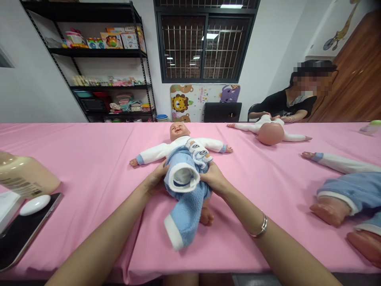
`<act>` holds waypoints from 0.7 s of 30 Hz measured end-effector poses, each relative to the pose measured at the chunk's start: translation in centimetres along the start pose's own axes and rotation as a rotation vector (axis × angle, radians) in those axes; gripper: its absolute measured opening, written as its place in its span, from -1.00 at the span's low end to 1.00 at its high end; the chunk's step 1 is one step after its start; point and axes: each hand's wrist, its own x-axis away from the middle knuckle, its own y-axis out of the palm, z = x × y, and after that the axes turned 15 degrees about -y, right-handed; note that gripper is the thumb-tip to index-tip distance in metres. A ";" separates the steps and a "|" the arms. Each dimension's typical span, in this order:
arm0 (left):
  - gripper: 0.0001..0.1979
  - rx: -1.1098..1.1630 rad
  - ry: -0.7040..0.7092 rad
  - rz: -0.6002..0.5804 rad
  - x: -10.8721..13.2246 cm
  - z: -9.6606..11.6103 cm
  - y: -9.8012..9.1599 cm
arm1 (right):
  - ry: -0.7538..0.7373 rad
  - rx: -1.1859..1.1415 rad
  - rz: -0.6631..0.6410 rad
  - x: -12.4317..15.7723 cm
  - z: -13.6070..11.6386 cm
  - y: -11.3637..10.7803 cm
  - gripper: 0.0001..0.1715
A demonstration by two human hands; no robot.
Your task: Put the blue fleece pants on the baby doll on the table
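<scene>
A baby doll (180, 131) lies on its back on the pink-covered table, head away from me and arms spread. It wears a white top with blue cuffs. Over its lower body are fuzzy blue baby pants (186, 214) with white cuffs and a cartoon face at the upper part. One pant leg points toward me, its round cuff open; the other lies flat toward the table edge. A bare doll foot shows beside that flat leg. My left hand (156, 174) grips the pants at their left side. My right hand (216, 178) grips them at the right, fingertips partly hidden by the cloth.
Left are a lotion bottle (32, 174), a phone (44, 214) and a white oval case (35, 205). A dressed doll (354, 190) lies at right. Across the table, a person (285, 99) handles another doll (270, 133). A shelf (101, 51) stands behind.
</scene>
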 end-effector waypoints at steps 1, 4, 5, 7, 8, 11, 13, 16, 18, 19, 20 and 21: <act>-0.58 0.002 0.000 -0.061 0.1 -0.1 -0.2 | -0.027 0.032 0.012 0.0 0.1 0.1 -0.23; -0.35 -0.014 0.008 -0.195 0.5 0.1 -0.2 | -0.115 0.099 0.047 -0.1 0.3 0.5 -0.37; -0.30 -0.024 0.009 -0.216 0.6 0.2 0.0 | -0.136 0.113 0.065 -0.1 0.3 0.5 -0.41; -0.25 -0.058 0.010 -0.233 0.9 0.6 0.4 | -0.153 0.150 0.116 -0.1 0.4 0.6 -0.46; -0.25 -0.077 0.012 -0.232 1.0 0.7 0.5 | -0.154 0.175 0.146 -0.1 0.5 0.6 -0.48; -0.29 -0.111 0.003 -0.198 0.9 0.8 0.7 | -0.158 0.253 0.209 0.0 0.5 0.4 -0.52; -0.34 -0.111 -0.020 -0.163 0.5 0.7 0.6 | -0.173 0.287 0.205 0.1 0.5 0.4 -0.56; -0.38 -0.099 -0.046 -0.071 0.0 0.4 0.5 | -0.195 0.316 0.173 0.1 0.4 0.3 -0.62; -0.42 -0.073 -0.039 0.006 -0.3 0.4 0.6 | -0.197 0.305 0.156 0.0 0.3 0.3 -0.63; -0.46 -0.052 -0.028 0.042 -0.3 0.5 0.7 | -0.196 0.294 0.150 0.0 0.3 0.3 -0.62; -0.51 -0.025 -0.022 0.070 -0.3 0.5 0.9 | -0.194 0.281 0.143 -0.1 0.3 0.3 -0.62; -0.59 0.007 -0.025 0.093 -0.2 0.6 1.0 | -0.191 0.267 0.137 -0.1 0.3 0.2 -0.61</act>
